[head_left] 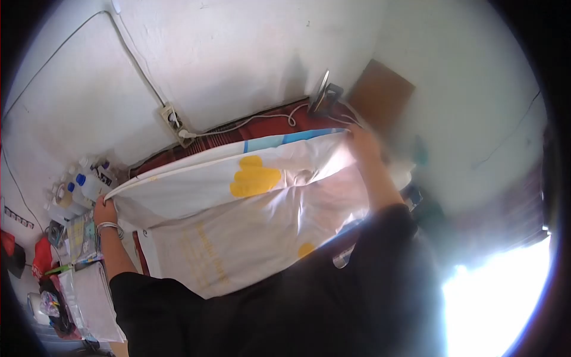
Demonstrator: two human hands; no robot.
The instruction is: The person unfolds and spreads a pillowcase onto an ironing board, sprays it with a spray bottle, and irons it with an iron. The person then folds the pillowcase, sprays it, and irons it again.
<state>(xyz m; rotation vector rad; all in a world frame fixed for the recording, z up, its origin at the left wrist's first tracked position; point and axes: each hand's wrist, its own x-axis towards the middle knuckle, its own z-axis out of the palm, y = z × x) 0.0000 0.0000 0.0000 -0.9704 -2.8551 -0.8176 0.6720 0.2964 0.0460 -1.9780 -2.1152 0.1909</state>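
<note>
A large white printed sheet (178,196) with yellow and blue patches stretches between my two hands, its far edge lifted and folded over. My left hand (104,212), with bangles at the wrist, is closed on the sheet's left corner. At the far right corner, my right hand (361,143) grips the same edge; its fingers are blurred by glare and partly hidden. The near part of the sheet lies flat and wrinkled, with faint yellow lettering.
An iron (326,98) stands on its heel on the red striped cloth (262,123) at the back. Its cord runs to a wall socket (175,124). Several bottles (83,185) stand at the left, near a folded pale cloth (98,297). A brown board (380,92) leans in the corner.
</note>
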